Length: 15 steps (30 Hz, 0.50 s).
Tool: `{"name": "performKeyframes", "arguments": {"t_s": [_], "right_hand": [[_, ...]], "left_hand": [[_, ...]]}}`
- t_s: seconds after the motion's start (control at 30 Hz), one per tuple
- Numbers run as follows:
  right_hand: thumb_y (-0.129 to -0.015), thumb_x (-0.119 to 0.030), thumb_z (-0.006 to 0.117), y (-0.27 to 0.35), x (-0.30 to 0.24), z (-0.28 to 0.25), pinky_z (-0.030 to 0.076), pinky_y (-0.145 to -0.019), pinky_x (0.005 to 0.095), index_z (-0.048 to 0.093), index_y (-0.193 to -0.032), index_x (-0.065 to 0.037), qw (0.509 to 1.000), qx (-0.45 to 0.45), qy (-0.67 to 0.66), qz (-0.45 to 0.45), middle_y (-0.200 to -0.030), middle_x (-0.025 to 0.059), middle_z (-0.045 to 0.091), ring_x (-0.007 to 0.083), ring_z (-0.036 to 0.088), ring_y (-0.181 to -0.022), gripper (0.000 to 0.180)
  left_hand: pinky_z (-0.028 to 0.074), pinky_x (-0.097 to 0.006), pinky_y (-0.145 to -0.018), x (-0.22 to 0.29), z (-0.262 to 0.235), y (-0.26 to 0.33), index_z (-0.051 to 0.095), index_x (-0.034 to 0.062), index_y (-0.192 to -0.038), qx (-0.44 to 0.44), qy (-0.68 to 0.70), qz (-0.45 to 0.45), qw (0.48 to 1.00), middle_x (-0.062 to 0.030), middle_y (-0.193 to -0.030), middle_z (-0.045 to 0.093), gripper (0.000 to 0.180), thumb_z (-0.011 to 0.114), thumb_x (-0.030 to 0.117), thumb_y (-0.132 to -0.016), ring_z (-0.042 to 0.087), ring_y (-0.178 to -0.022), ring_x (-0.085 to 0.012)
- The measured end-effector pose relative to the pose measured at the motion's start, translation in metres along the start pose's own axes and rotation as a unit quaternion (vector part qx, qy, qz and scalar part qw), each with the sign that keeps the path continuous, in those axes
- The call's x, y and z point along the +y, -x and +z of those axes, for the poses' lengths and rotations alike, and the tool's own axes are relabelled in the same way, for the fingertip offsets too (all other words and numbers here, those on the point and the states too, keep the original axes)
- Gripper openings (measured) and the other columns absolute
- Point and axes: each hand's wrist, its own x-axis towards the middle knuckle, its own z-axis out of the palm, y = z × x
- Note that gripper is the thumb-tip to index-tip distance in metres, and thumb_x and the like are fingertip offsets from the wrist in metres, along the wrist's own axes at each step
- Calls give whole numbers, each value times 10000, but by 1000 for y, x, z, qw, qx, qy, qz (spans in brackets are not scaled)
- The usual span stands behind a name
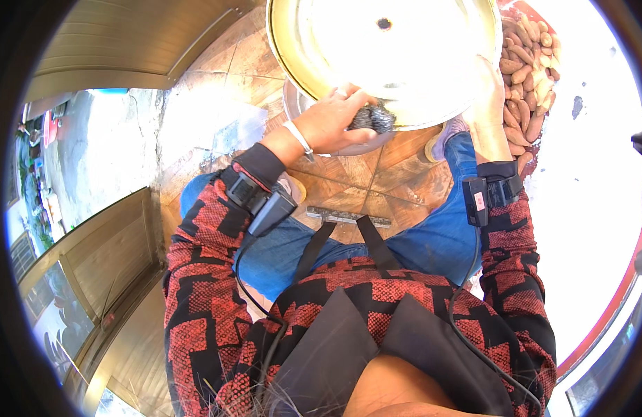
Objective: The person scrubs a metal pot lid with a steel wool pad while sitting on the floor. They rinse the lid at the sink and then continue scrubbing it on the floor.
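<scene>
A large round metal lid or pan (pixel 293 42), shiny and overexposed across its middle, is tilted up in front of me. A small dark spot or hole shows near its centre. My left hand (pixel 331 121) is closed around a steel wool scrubber (pixel 374 119) at the lid's near rim. At the right rim, my right hand (pixel 486 104) grips the lid; glare washes out its fingers, and some may be behind the edge. Partly hidden beneath the lid, a pale basin (pixel 293 102) stands on the floor.
A pile of sweet potatoes (pixel 522 83) lies at the far right beside a bright white area. Brown patterned tiles (pixel 349 170) cover the floor between my feet. A bar with dark straps (pixel 349 217) lies before me. Wooden-toned door panels (pixel 119 257) stand at the left.
</scene>
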Motion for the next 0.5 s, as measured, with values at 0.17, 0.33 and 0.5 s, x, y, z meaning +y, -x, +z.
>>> {"name": "performKeyframes", "arguments": {"t_s": [0.17, 0.33, 0.5], "right_hand": [[-924, -123, 590, 0, -15, -1, 547, -790, 264, 531, -1271, 8, 997, -29, 52, -45, -1126, 90, 629, 139, 652, -937, 376], [-900, -83, 580, 11, -14, 23, 503, -921, 266, 431, -1443, 1, 982, -126, 104, -95, -1343, 111, 559, 156, 598, -1128, 569], [-881, -67, 580, 22, -20, 48, 440, -989, 243, 418, -1481, -15, 987, -159, 27, -8, -1453, 100, 495, 156, 533, -1242, 623]], "left_hand": [[516, -429, -836, -15, -19, -9, 653, 141, -1140, -33, 2, -86, 996, -182, -1027, 608, 336, 724, 244, -828, 624, -972, -364], [526, -403, -745, -35, -29, -47, 703, 174, -1078, 425, -189, 30, 885, -151, -985, 618, 307, 774, 155, -779, 640, -877, -337], [533, -417, -735, -39, 12, -88, 646, 180, -1105, 374, 2, 31, 927, -118, -1028, 619, 296, 729, 169, -820, 643, -869, -339]]}}
